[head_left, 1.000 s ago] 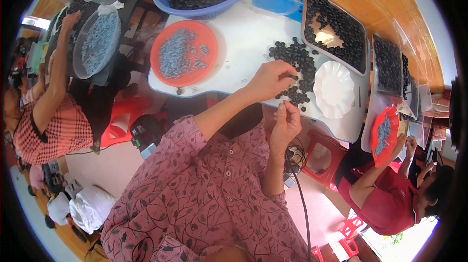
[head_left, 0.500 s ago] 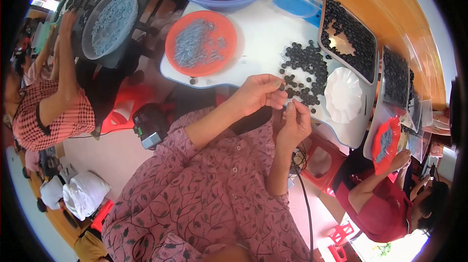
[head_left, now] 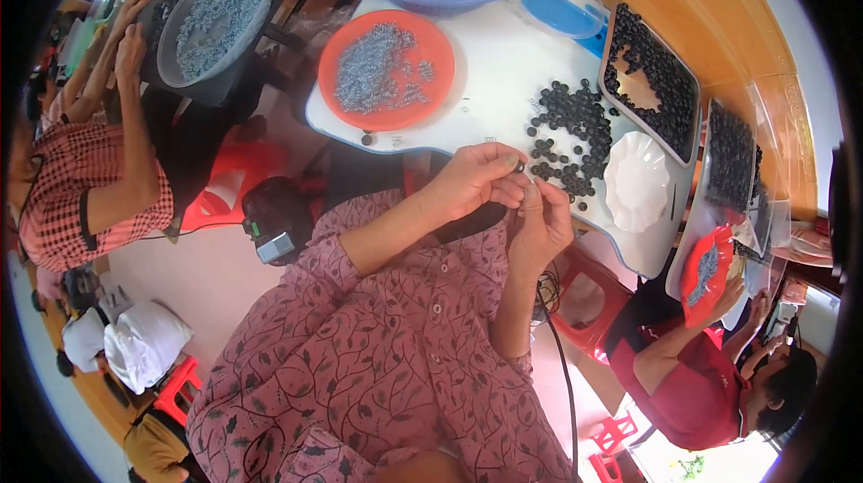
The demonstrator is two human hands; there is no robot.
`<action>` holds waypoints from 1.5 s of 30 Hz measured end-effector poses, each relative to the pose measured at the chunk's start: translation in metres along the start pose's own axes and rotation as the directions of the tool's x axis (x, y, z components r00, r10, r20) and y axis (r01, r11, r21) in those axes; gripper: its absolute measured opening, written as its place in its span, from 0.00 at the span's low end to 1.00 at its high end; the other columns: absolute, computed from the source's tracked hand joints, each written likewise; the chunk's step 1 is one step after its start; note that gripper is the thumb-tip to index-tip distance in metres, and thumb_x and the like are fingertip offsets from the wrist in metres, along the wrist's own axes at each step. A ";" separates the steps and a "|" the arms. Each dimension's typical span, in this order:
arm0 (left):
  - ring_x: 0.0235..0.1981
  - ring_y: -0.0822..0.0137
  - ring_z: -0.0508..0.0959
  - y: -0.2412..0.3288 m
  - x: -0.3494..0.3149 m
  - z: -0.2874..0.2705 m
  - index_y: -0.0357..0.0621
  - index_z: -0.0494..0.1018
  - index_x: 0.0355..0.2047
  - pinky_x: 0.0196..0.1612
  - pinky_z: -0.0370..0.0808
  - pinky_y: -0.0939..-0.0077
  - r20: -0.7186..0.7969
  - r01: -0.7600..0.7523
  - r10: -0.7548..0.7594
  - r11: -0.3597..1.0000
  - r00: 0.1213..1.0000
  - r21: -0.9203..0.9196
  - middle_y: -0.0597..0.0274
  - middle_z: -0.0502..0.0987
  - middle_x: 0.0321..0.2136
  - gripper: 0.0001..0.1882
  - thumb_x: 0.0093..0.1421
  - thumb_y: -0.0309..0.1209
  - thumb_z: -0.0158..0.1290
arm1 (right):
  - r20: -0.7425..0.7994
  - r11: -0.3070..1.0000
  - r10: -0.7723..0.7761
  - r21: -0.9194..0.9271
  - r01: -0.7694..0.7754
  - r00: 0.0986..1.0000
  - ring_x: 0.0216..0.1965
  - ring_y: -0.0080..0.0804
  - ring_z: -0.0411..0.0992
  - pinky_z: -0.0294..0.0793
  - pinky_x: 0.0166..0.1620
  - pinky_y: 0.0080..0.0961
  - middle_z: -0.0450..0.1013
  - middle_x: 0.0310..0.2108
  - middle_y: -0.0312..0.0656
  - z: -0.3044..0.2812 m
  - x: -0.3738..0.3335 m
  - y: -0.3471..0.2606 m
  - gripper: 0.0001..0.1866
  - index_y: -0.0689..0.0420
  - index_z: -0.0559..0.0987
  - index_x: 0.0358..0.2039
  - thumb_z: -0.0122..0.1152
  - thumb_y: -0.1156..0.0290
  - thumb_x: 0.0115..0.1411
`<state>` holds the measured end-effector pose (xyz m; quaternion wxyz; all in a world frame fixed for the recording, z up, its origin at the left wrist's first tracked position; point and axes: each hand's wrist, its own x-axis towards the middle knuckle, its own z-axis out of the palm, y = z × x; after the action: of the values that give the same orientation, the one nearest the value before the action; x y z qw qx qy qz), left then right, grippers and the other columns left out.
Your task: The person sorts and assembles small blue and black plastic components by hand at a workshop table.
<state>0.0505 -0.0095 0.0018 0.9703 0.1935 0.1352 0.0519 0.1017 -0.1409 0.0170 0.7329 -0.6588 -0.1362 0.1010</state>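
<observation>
Just past the near edge of the white table, my left hand [head_left: 475, 184] pinches a small round black piece [head_left: 520, 167] between thumb and fingertips. My right hand [head_left: 543, 229] meets it there, thumb and forefinger pressed together against the left fingertips. Whatever the right fingers grip is too small to make out. Beyond my hands, loose black pieces [head_left: 575, 120] of the same kind are scattered on the tabletop. An orange-red plate [head_left: 438, 45] to the left carries a heap of small silvery pieces [head_left: 373, 67].
A blue-purple basket [head_left: 440, 3] of black pieces stands at the back. A white scalloped dish [head_left: 636, 183], a tray [head_left: 690, 152] of black pieces and a blue container [head_left: 562, 11] sit at the right. People work on both sides. A cable [head_left: 564, 366] hangs beside my right arm.
My right fingertips have closed in on the left ones. The table appears shifted slightly to the right in the view. At the left, the other person's hands have moved.
</observation>
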 end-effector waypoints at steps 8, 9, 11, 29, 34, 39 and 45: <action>0.28 0.72 0.80 -0.007 -0.002 -0.003 0.37 0.73 0.42 0.34 0.81 0.78 -0.031 -0.062 0.064 0.996 0.997 0.058 0.60 0.79 0.32 0.11 0.65 0.32 0.52 | 0.040 1.000 0.002 -0.009 -0.002 0.999 0.34 0.17 0.68 0.69 0.39 0.14 0.70 0.36 0.34 0.006 -0.001 -0.005 0.05 0.62 0.79 0.37 0.61 0.80 0.59; 0.28 0.73 0.80 -0.007 -0.003 -0.002 0.37 0.74 0.42 0.34 0.80 0.78 -0.032 -0.065 0.067 0.996 0.997 0.062 0.61 0.78 0.32 0.10 0.65 0.31 0.53 | 0.040 1.000 0.002 -0.010 -0.002 0.999 0.34 0.17 0.68 0.69 0.39 0.14 0.70 0.36 0.34 0.006 -0.001 -0.005 0.05 0.62 0.79 0.37 0.61 0.80 0.59; 0.28 0.74 0.79 -0.007 -0.003 -0.002 0.37 0.74 0.41 0.34 0.80 0.78 -0.033 -0.070 0.072 0.995 0.997 0.065 0.62 0.78 0.31 0.10 0.64 0.31 0.53 | 0.055 1.000 -0.013 -0.016 0.014 0.998 0.33 0.17 0.69 0.70 0.38 0.14 0.71 0.36 0.35 0.006 0.000 -0.003 0.05 0.62 0.79 0.37 0.61 0.80 0.59; 0.25 0.76 0.76 0.000 -0.014 -0.011 0.34 0.75 0.41 0.31 0.76 0.83 -0.011 -0.107 0.128 0.870 0.992 0.481 0.64 0.77 0.28 0.08 0.64 0.27 0.52 | 0.229 0.965 0.235 0.059 -0.255 0.945 0.28 0.17 0.71 0.69 0.35 0.12 0.76 0.27 0.34 0.001 0.003 -0.014 0.05 0.62 0.78 0.34 0.64 0.81 0.56; 0.25 0.75 0.77 -0.003 -0.015 -0.020 0.34 0.75 0.42 0.31 0.77 0.81 -0.006 -0.050 0.057 0.917 0.998 0.395 0.63 0.78 0.29 0.10 0.65 0.27 0.52 | 0.221 0.937 0.337 0.011 -0.348 0.915 0.27 0.16 0.69 0.67 0.32 0.11 0.75 0.27 0.32 -0.005 0.005 -0.007 0.04 0.63 0.79 0.33 0.65 0.79 0.56; 0.26 0.74 0.77 -0.007 -0.014 -0.021 0.33 0.75 0.44 0.31 0.78 0.80 -0.051 -0.028 0.041 0.971 0.998 0.236 0.60 0.78 0.30 0.11 0.65 0.28 0.51 | 0.234 0.941 0.330 -0.005 -0.338 0.915 0.24 0.15 0.66 0.62 0.29 0.11 0.73 0.25 0.33 -0.003 0.011 -0.006 0.04 0.62 0.79 0.34 0.63 0.78 0.58; 0.26 0.75 0.78 -0.005 -0.014 -0.020 0.34 0.75 0.44 0.32 0.79 0.79 -0.095 0.012 0.005 0.984 0.995 0.178 0.57 0.78 0.32 0.12 0.65 0.30 0.52 | 0.056 0.757 -0.199 -0.626 0.190 0.978 0.29 0.28 0.72 0.72 0.34 0.24 0.73 0.31 0.40 -0.004 0.054 -0.008 0.05 0.63 0.80 0.33 0.63 0.76 0.56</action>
<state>0.0314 -0.0090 -0.0142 0.9417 0.2764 0.1859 0.0470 0.1533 -0.1276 0.0280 0.4790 -0.8481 -0.2243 -0.0313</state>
